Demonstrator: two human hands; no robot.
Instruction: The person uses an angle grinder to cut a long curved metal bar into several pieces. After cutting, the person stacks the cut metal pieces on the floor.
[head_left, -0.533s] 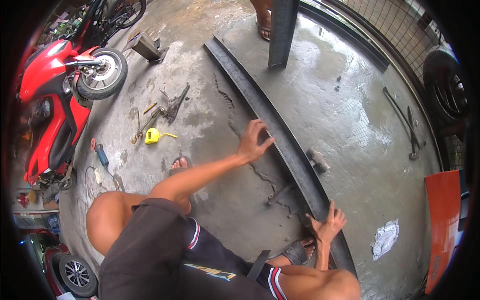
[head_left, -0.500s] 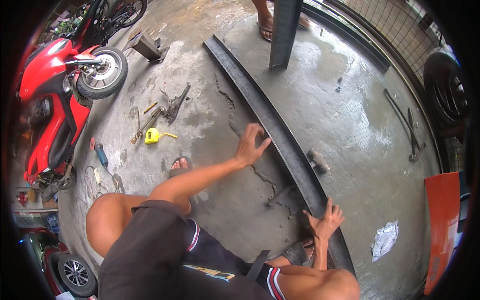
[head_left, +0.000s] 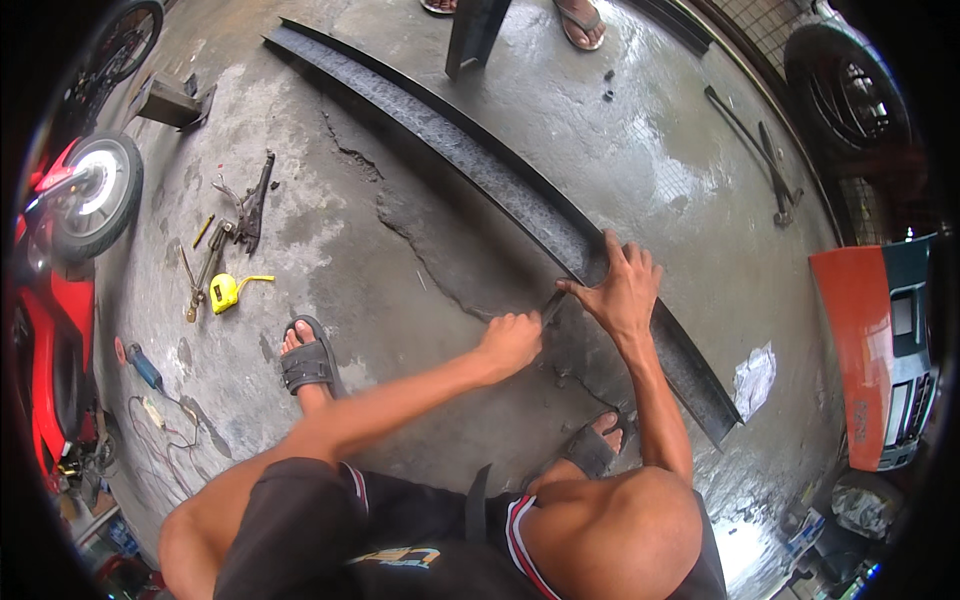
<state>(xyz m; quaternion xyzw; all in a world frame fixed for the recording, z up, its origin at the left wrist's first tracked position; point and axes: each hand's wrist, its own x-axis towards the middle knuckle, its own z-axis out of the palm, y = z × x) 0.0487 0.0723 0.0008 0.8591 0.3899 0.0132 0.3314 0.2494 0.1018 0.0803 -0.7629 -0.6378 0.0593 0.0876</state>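
A long grey steel channel lies diagonally over the concrete floor, its trough facing up. My right hand grips it across the width, fingers over the far flange and thumb at the near one. Close by, my left hand is closed in a fist beside the near flange. A short dark metal piece sticks out from this fist toward the channel's side; most of it is hidden by my fingers and I cannot tell its kind.
Left of the channel lie a yellow tape measure, a torch-like metal tool and an angle grinder. A red motorbike stands at the left. Another person's foot is beside an upright steel beam. Long-handled tools lie right.
My right hand has moved up along the channel and taken hold of it. My left hand has dropped from beside the channel and closed on the dark piece. The view has shifted.
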